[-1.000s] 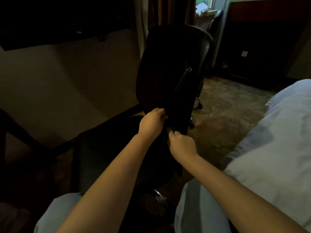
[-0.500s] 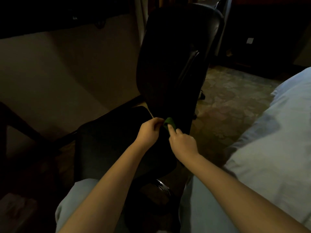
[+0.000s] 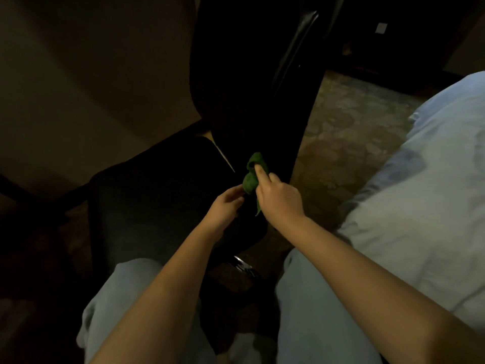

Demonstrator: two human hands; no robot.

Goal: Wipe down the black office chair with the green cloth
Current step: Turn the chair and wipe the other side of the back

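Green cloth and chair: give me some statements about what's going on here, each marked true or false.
1. The right hand holds the green cloth low on the black office chair, near the foot of the backrest. True.
2. The cloth lies spread flat on the seat. False: it is bunched in the right hand.
3. The left hand is close beside the cloth. True.
4. Pale bedding lies on the person's left. False: it is on the right.
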